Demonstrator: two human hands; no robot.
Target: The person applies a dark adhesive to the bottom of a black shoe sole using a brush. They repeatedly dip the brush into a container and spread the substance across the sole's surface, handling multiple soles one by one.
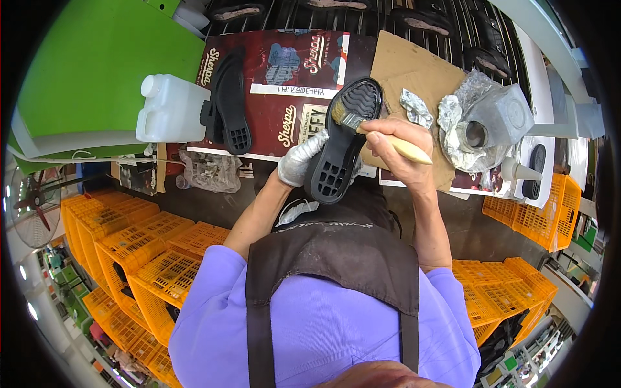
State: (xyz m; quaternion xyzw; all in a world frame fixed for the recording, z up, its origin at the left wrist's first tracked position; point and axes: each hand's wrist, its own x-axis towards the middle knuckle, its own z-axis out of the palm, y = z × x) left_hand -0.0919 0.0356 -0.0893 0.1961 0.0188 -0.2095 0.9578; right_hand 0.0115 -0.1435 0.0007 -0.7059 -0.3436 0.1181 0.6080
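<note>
A black shoe sole (334,169) is held up over the table's near edge, its inner side with ridges and a square grid facing up. My left hand (302,158), in a pale glove, grips the sole by its left edge. Bare-skinned, my right hand (404,149) is closed around the light wooden handle of a paintbrush (411,150). The brush's bristles touch the ridged forefoot part, which looks wet and shiny. To the left, more black soles (231,103) lie together on dark red printed cardboard (272,107).
A white plastic jug (171,108) stands at the left. On the right sit a plastic-wrapped container (508,116), a white squeeze bottle (521,170) and brown cardboard (404,64). Shoe parts (424,21) rest on a rack of rollers at the far side. Orange crates (168,275) flank me.
</note>
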